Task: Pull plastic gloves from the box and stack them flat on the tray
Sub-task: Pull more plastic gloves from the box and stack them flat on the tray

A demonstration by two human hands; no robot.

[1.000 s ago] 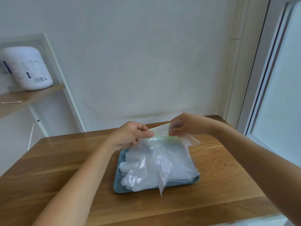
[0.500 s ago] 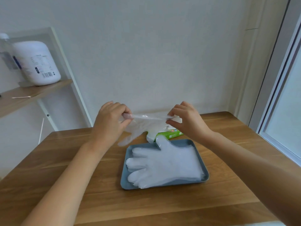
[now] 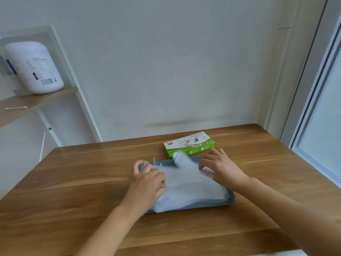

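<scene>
A stack of clear plastic gloves (image 3: 190, 187) lies on the blue-grey tray (image 3: 231, 201) in the middle of the wooden table. The top glove's thumb (image 3: 180, 157) sticks out over the tray's far rim. My left hand (image 3: 147, 180) is at the stack's left side, its curled fingers pinching the top glove's finger end. At the stack's right far corner, my right hand (image 3: 219, 169) has bent fingertips on the top glove's edge, where the plastic is slightly lifted. The green and white glove box (image 3: 190, 145) lies just behind the tray, a glove showing in its opening.
The wooden table (image 3: 83, 182) stretches left and right of the tray. A wooden shelf (image 3: 36, 102) at the left holds a large white jug (image 3: 35, 67) and a cotton swab (image 3: 15, 108). A window frame (image 3: 313, 108) borders the right side.
Both hands have come down from in front of the box with the glove stretched between them. It now lies on top of the stack, and the box is in plain view.
</scene>
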